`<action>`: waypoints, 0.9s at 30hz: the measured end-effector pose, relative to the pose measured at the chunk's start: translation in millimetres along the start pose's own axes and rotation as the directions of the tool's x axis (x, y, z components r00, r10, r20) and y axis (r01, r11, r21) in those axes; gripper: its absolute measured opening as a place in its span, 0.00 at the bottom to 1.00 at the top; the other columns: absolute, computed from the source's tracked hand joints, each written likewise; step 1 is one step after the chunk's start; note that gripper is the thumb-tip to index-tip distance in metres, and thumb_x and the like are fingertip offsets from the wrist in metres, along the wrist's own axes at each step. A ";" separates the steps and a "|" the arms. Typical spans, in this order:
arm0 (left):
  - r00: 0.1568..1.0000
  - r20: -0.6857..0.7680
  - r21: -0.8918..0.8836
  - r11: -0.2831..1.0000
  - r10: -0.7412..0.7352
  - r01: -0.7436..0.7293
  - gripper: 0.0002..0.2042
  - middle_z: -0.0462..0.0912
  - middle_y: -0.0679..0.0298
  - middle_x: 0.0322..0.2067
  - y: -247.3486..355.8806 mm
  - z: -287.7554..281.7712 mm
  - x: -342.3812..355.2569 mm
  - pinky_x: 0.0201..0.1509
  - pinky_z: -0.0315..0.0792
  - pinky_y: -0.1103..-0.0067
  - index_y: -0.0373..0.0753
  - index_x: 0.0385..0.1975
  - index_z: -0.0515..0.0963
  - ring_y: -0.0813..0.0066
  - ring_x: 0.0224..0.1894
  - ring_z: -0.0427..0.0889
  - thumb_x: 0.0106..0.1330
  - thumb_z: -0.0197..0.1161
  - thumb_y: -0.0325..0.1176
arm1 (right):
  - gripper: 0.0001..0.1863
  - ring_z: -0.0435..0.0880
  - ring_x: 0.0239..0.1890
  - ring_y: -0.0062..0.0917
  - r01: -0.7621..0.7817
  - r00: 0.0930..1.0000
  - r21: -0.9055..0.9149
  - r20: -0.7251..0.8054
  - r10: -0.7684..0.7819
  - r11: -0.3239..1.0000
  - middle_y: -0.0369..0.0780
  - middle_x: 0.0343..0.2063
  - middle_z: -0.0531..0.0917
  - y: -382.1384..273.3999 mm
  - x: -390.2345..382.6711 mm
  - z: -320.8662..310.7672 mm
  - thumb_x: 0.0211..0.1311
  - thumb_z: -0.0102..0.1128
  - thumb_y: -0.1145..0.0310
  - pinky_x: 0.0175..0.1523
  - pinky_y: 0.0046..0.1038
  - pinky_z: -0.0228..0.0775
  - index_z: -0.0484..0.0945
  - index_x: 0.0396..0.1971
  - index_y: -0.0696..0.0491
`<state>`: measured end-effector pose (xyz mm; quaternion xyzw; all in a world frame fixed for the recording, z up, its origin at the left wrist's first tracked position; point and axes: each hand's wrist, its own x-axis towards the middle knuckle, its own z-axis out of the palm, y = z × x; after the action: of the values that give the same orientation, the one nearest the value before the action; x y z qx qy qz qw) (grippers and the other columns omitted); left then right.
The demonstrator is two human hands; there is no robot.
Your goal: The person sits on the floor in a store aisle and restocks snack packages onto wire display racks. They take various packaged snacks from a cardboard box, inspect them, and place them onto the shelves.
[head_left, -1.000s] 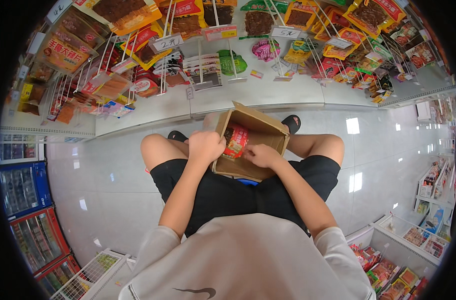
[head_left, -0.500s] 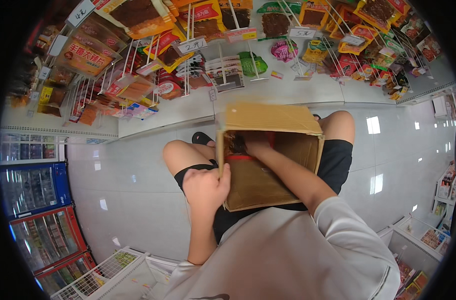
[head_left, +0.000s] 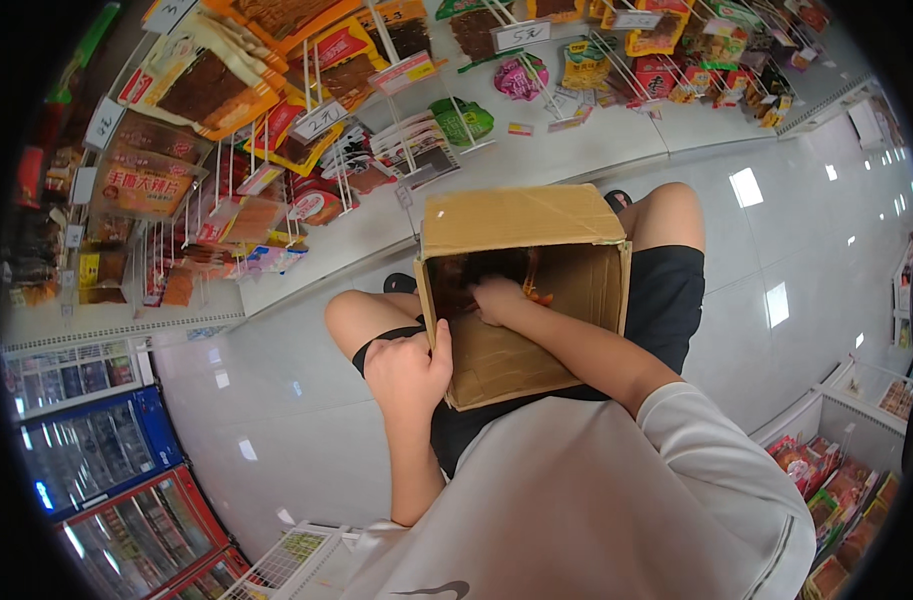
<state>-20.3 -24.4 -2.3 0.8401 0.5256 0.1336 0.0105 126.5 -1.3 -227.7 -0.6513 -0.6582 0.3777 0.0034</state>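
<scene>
A cardboard box (head_left: 531, 215) rests tilted in my lap between my bent legs, its opening toward me. My left hand (head_left: 404, 365) grips the box's left edge, thumb along the side. My right hand (head_left: 494, 300) is inside the box, its fingers in shadow beside a dark item with orange parts (head_left: 536, 294); I cannot tell whether they hold it.
A white shelf (head_left: 626, 140) ahead carries hanging snack packets (head_left: 460, 118) on metal hooks with tags. Drink coolers (head_left: 81, 450) stand at the left, a wire basket (head_left: 296, 555) lower left, and a bin of packets (head_left: 821, 470) lower right. The tiled floor (head_left: 256, 400) surrounds me.
Since a second ago the box has been tipped up toward me. My left hand has shifted lower along its side, and my right hand reaches farther inside. The view has turned a little.
</scene>
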 end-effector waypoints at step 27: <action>0.947 0.306 -0.011 0.995 0.097 -0.098 0.25 0.80 0.49 0.18 15.3 104.1 95.6 0.40 0.74 0.61 0.37 0.15 0.81 0.47 0.26 0.81 0.64 0.55 0.52 | 0.23 0.84 0.44 0.40 0.081 0.961 0.329 -0.275 0.013 0.941 0.46 0.39 0.86 75.6 -123.7 -186.6 0.53 0.71 0.54 0.51 0.36 0.75 0.82 0.45 0.53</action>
<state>57.1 66.2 -79.8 0.8756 0.4759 0.0008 0.0833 302.5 -25.8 -71.9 -0.6754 -0.5883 0.3910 0.2119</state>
